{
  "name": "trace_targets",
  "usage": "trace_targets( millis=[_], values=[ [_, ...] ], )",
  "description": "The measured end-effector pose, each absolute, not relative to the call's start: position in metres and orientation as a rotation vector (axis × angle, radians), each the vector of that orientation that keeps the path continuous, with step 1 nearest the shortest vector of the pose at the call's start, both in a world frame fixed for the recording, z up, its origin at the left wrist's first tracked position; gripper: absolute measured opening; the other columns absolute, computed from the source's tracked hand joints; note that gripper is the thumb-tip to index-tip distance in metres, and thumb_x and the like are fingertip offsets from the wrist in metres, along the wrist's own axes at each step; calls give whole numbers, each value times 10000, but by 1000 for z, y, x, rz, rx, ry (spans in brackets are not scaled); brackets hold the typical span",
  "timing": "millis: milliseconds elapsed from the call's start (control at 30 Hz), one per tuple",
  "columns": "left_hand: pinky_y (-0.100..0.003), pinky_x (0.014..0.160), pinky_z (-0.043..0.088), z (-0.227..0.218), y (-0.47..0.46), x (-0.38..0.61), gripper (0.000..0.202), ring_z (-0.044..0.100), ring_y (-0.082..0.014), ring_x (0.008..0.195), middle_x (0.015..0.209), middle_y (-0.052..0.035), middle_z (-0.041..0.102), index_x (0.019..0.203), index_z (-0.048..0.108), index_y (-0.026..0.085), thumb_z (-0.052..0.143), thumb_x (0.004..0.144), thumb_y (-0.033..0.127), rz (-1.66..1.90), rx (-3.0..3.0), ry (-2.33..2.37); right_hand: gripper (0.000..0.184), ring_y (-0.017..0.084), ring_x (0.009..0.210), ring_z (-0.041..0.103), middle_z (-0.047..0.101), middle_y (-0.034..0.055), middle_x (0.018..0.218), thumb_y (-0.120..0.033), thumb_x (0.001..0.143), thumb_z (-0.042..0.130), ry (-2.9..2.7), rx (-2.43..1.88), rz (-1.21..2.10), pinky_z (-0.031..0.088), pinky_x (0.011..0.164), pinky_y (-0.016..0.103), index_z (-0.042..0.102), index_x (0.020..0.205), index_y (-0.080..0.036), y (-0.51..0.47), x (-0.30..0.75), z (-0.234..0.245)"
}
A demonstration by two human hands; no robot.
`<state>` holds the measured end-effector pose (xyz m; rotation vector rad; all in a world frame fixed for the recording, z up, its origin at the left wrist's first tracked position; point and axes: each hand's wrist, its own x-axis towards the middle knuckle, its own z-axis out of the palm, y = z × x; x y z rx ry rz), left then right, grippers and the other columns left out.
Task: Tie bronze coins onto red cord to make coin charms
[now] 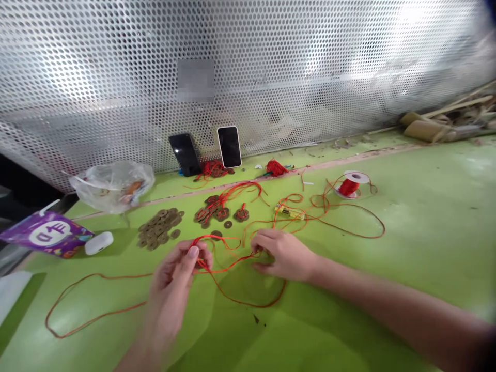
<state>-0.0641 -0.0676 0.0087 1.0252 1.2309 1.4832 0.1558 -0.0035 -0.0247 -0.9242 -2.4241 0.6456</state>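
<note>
Red cord links left grip to right grip.

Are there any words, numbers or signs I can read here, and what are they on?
None reads clearly.
Purple packet: big letter-like marks in a white oval, tilted; I can't tell which letters.
Yellow thing: any print is too small and blurred.
Coin-like discs: any marks are too small.

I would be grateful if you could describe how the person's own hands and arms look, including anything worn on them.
The bare, ungloved left hand and right hand show no ring, watch or bracelet. The visible right forearm is uncovered; whether the dark patch at its far end is a sleeve is unclear.
</note>
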Motion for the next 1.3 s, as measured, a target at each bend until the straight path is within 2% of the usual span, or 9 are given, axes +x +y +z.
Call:
trace_targets(
  millis=[100, 200, 400, 600, 767, 933, 1100, 1200, 1300],
  values=[
    [-195, 609, 507, 11, -66, -63, 209, 563, -108, 670, 747, 26, 635, 742, 692, 237, 810, 659, 388, 1561, 920, 1179, 124, 121, 711, 564, 642, 20, 890, -171, 799, 616, -2452, -966, 672, 416, 635, 226, 567, 911, -193, -4, 154, -28],
    [-202, 568, 516, 13, -63, -65, 181, 569, -107, 648, 760, 18, 652, 747, 711, 237, 812, 658, 358, 1613, 893, 1150, 123, 109, 685, 579, 651, 13, 858, -112, 835, 544, -2425, -993, 723, 431, 632, 215, 571, 922, -195, -4, 154, -29],
    [-190, 504, 517, 15, -59, -69, 110, 604, -112, 666, 770, 21, 673, 732, 719, 261, 803, 671, 297, 1691, 829, 1106, 234, 189, 907, 605, 616, 86, 1047, -213, 789, 655, -2445, -1019, 526, 483, 743, 290, 565, 1003, -187, -3, 155, -27],
    [-183, 548, 547, 22, -59, -67, 189, 621, -113, 683, 769, 18, 687, 715, 726, 238, 860, 590, 282, 1704, 715, 1101, 168, 153, 784, 584, 635, 56, 881, -73, 827, 507, -2476, -1114, 569, 448, 677, 258, 568, 948, -172, -1, 154, -32],
    [-158, 570, 552, 27, -58, -74, 219, 621, -105, 687, 750, 20, 688, 708, 710, 194, 867, 563, 242, 1768, 609, 1121, 174, 143, 761, 562, 618, 54, 867, -53, 840, 454, -2442, -1019, 585, 451, 686, 266, 558, 916, -168, 4, 158, -25],
    [-142, 546, 548, 29, -49, -87, 34, 607, -82, 605, 698, 25, 663, 729, 672, 174, 701, 743, 166, 1806, 444, 1215, 35, 122, 761, 586, 605, 36, 848, -157, 851, 524, -2025, -879, 980, 504, 739, 277, 514, 877, -178, 20, 175, -7],
    [-128, 534, 539, 28, -42, -97, 153, 608, -70, 565, 697, 29, 640, 742, 650, 178, 558, 850, 120, 1783, 325, 1286, 176, 143, 855, 624, 588, 40, 874, -331, 842, 604, -1604, -700, 1417, 532, 734, 284, 482, 883, -211, 35, 197, 8],
    [-125, 521, 535, 28, -39, -99, 170, 600, -66, 538, 684, 26, 628, 747, 643, 176, 534, 857, 107, 1788, 286, 1309, 229, 193, 980, 631, 591, 40, 886, -391, 813, 614, -1463, -667, 1384, 544, 761, 332, 444, 874, -249, 42, 211, 14],
    [-127, 506, 532, 28, -39, -99, 193, 596, -64, 521, 665, 27, 624, 738, 637, 171, 513, 868, 101, 1788, 258, 1311, 162, 235, 1078, 610, 579, 46, 822, -432, 858, 488, -1468, -743, 1143, 554, 743, 371, 445, 889, -279, 49, 228, 21]
  ],
)
